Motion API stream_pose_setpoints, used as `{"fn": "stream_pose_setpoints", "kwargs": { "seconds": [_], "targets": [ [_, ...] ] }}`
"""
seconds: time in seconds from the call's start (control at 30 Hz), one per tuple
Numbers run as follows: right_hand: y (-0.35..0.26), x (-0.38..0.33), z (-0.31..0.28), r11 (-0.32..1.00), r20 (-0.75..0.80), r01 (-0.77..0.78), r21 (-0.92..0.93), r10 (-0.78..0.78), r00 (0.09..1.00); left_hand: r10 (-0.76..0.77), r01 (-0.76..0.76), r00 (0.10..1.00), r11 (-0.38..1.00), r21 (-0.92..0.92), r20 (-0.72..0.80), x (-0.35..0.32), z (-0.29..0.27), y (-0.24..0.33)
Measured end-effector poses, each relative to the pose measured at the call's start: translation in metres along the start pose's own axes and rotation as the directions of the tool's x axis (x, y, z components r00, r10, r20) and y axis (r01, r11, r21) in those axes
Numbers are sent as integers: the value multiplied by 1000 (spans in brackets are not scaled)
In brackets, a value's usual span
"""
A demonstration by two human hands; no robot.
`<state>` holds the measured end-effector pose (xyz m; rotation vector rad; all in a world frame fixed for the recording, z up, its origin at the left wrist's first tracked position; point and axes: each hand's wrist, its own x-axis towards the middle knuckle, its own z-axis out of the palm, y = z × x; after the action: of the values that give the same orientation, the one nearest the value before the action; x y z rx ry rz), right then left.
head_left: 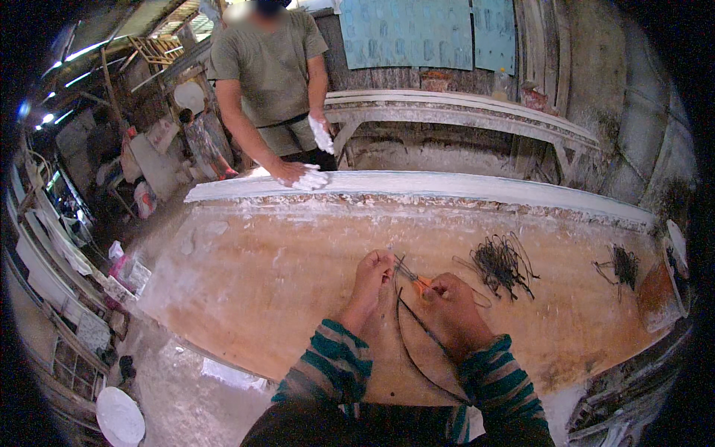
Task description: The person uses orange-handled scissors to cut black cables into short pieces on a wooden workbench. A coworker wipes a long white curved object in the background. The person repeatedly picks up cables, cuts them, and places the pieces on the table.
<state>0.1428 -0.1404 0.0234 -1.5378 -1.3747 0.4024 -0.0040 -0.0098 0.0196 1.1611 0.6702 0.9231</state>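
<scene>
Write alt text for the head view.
Two hands in striped sleeves work dark wire over a plaster-stained table: the left hand pinches the wire, the right hand holds orange-handled pliers. Wire bundles lie beyond; a co-worker's plaster-coated hand rests opposite.

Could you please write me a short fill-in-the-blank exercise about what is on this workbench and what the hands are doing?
1. The right hand grips a tool with ____ handles.
2. A long dark wire curves from the hands toward the person's ____.
3. The pile of wire pieces lies on the workbench to the ____ of the hands.
4. The other person's hand on the white moulding is coated in ____ plaster.

Missing words: orange; body; right; white
</scene>
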Motion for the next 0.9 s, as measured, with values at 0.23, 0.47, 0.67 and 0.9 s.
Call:
{"fn": "stream_pose_setpoints", "kwargs": {
  "seconds": [0.23, 0.47, 0.67, 0.9],
  "targets": [
    [-7, 3, -1, 981, 88, 179, -74, -172, 981, 113, -80, 982, 973, 217, -148, 4, 2, -15],
    [-51, -15, -6, 958, -109, 236, -164, -256, 961, 348, -339, 936, 840, 424, 58, 8, -16, -16],
    [20, 2, -41, 908, -530, 138, -395, -348, 773, 226, -289, 957, 726, 624, 180, -8, -6, -15],
    [45, -9, -70, 857, -716, -254, -449, -175, 676, 139, -376, 922, 543, 751, 361, -25, -7, -2]
  ]
}}
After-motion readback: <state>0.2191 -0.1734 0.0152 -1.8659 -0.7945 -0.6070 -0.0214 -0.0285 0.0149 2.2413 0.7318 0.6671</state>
